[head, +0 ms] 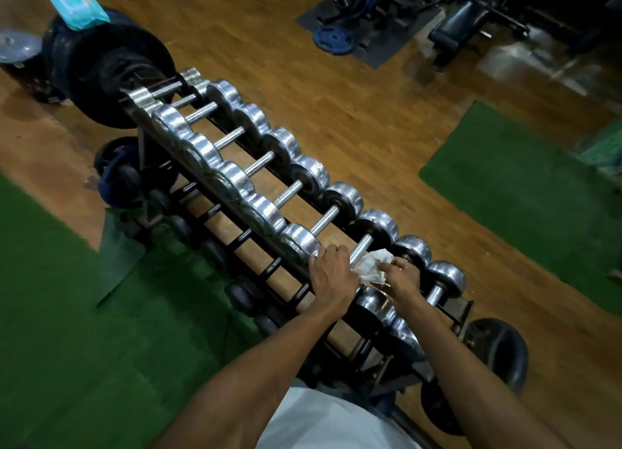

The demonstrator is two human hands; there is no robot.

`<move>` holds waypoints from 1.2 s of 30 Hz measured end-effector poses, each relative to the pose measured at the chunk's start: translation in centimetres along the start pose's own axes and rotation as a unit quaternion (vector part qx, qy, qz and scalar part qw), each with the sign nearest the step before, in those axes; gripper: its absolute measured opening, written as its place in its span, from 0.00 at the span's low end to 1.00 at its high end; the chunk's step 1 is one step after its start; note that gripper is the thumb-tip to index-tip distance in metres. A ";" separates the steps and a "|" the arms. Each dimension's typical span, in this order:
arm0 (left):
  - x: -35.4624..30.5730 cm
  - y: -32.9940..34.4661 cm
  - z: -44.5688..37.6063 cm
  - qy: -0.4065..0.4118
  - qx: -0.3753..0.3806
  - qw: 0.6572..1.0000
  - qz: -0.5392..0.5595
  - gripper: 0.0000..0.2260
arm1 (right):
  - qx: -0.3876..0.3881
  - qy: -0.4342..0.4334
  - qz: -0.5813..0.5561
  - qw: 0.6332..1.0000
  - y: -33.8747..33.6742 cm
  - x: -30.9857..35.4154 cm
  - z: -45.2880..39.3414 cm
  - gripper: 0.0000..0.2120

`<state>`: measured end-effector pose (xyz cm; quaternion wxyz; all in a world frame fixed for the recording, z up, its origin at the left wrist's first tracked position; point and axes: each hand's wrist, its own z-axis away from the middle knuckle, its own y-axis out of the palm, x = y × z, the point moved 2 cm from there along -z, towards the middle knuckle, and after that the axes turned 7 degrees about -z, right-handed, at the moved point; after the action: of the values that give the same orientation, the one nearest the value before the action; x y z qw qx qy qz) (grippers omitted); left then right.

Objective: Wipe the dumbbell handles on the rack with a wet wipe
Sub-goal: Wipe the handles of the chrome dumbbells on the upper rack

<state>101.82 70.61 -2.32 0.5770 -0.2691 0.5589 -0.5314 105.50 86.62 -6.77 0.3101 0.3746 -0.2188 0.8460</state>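
A long black rack (232,209) carries a row of chrome dumbbells running from upper left to lower right. My left hand (331,273) grips the near end of one dumbbell's steel handle (361,246), close to its near head. My right hand (402,275) holds a crumpled white wet wipe (373,263) pressed against the lower part of that same handle. The handle's far part shows bare and shiny. Two more chrome dumbbells (437,280) lie further right on the rack.
A teal wet wipe pack (79,7) rests on big black weight plates (107,64) at the rack's far end. Black dumbbells (240,295) fill the lower shelf. Green mats (525,192) lie on the wooden floor; a bench (461,27) and plates stand far back.
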 end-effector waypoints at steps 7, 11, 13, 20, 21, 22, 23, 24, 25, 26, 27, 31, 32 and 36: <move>-2.0 1.3 1.3 0.023 0.008 1.000 0.014 0.14 | -0.013 -0.020 0.009 1.000 -2.2 -0.2 0.4 0.07; -2.9 2.4 1.4 0.022 0.028 0.999 0.013 0.18 | -0.005 -0.048 0.049 0.998 -3.9 -0.4 -0.1 0.04; -3.7 3.0 1.7 0.013 0.030 0.999 0.008 0.23 | 0.003 -0.072 0.073 0.995 -4.9 -0.3 -0.4 0.03; -6.0 4.6 2.7 -0.008 0.068 0.998 0.012 0.29 | 0.077 -0.318 0.317 0.890 -7.7 -0.1 -1.0 0.05; -6.3 4.7 2.8 -0.012 0.071 0.997 0.016 0.28 | 0.113 -0.333 0.347 0.869 -7.8 -0.4 -0.9 0.03; -6.5 4.9 2.9 -0.016 0.075 0.997 0.022 0.25 | 0.152 -0.334 0.378 0.850 -7.8 -0.8 -0.9 0.04; -6.6 5.1 3.0 -0.022 0.074 0.997 0.028 0.21 | 0.190 -0.335 0.406 0.829 -7.7 -1.0 -0.5 0.07; -6.6 5.4 3.0 -0.032 0.072 0.996 0.037 0.17 | 0.220 -0.335 0.433 0.807 -7.6 -1.2 -0.3 0.11; -6.5 5.6 3.1 -0.039 0.073 0.996 0.046 0.13 | 0.242 -0.340 0.454 0.788 -7.5 -1.3 0.0 0.14; -6.5 5.8 3.2 -0.042 0.074 0.995 0.055 0.10 | 0.264 -0.343 0.462 0.774 -7.4 -1.3 0.3 0.17; -6.4 5.9 3.3 -0.044 0.073 0.994 0.063 0.08 | 0.283 -0.335 0.467 0.768 -7.4 -1.6 0.6 0.19; -6.0 5.7 3.2 -0.055 0.078 0.994 0.059 0.11 | 0.320 -0.275 0.513 0.748 -6.4 -1.8 -0.2 0.28; -5.8 5.7 3.0 -0.056 0.080 0.993 0.062 0.10 | 0.325 -0.272 0.536 0.730 -5.9 -1.5 -0.4 0.30; -4.9 5.8 2.2 -0.078 0.076 0.991 0.077 0.10 | 0.347 -0.242 0.611 0.668 -3.1 0.5 -0.8 0.26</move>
<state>106.64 76.16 -5.33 0.6768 -0.2206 0.4892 -0.5039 106.99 89.49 -6.51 -0.4930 0.4295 -0.1565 0.7402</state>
